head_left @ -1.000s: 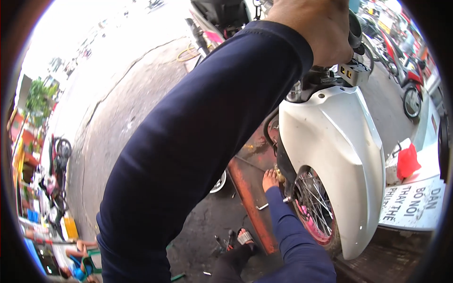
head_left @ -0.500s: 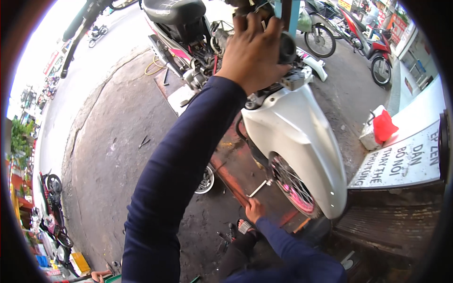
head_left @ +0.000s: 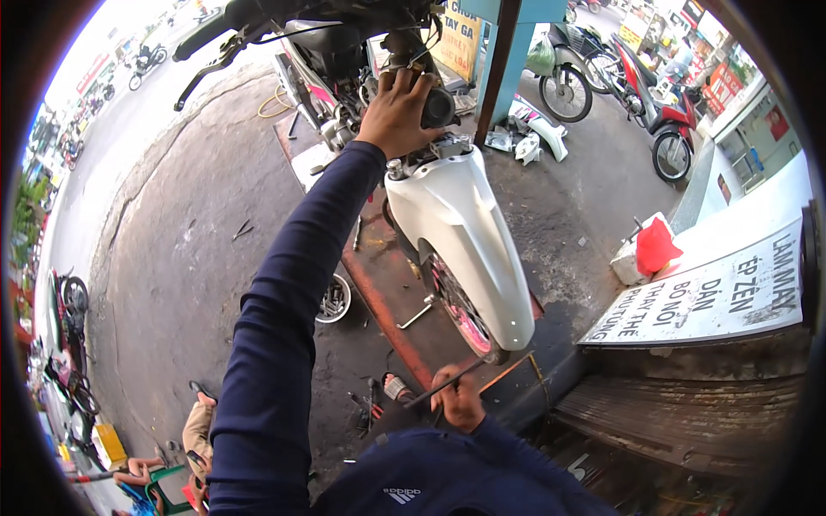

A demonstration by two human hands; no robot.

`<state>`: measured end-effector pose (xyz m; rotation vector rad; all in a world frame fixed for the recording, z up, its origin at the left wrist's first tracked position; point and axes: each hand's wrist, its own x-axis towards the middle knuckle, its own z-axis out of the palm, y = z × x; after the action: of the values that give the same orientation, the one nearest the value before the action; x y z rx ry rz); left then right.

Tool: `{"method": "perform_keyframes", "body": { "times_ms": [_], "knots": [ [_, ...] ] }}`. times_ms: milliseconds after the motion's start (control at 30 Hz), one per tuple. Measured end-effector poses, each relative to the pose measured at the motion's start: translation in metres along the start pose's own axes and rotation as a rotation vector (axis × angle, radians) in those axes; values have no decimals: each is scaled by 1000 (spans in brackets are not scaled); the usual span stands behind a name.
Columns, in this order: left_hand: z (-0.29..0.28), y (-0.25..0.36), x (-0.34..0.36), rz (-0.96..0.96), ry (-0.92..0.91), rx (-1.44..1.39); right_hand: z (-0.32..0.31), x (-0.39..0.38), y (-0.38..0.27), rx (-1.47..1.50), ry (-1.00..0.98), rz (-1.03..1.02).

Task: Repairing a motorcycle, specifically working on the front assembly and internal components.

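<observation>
My left hand (head_left: 394, 120) curls over the motorbike's upper front assembly, beside a black rubber grip (head_left: 438, 108). Below it is the white front mudguard (head_left: 465, 224) over the spoked wheel (head_left: 458, 305) with its pink rim. At the bottom centre, my right hand (head_left: 458, 400) grips a long dark bar (head_left: 424, 395), whose far end lies close to the bottom of the tyre. A silver L-shaped wrench (head_left: 411, 320) sticks out beside the wheel hub.
The bike stands on a rusty platform (head_left: 367, 285), beside a bowl of parts (head_left: 333, 305). A signboard (head_left: 688, 301), red cloth (head_left: 654, 245), loose white panels (head_left: 546, 133) and parked motorbikes (head_left: 671, 155) line the right. People (head_left: 198, 430) are at lower left; the road runs upper left.
My right hand has drawn back from beside the hub and now holds the dark bar. My left hand stays on the upper assembly. The view has shifted, showing the bike farther away.
</observation>
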<state>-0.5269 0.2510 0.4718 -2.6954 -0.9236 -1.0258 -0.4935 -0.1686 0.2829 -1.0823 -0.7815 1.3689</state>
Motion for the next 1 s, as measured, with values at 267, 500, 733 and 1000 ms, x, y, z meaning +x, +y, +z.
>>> {"method": "perform_keyframes", "body": {
  "times_ms": [267,500,733,1000],
  "knots": [
    [5,18,-8,-28,-60,101,-96,22,-265,-297,80,-446],
    [7,23,-9,-62,-52,89,-103,123,-285,-223,117,-996],
    [5,22,-7,-29,-56,90,-86,186,-268,-300,102,-1015],
    [7,17,-9,-51,-48,55,-68,194,-269,-327,110,-1013]
  ]
}}
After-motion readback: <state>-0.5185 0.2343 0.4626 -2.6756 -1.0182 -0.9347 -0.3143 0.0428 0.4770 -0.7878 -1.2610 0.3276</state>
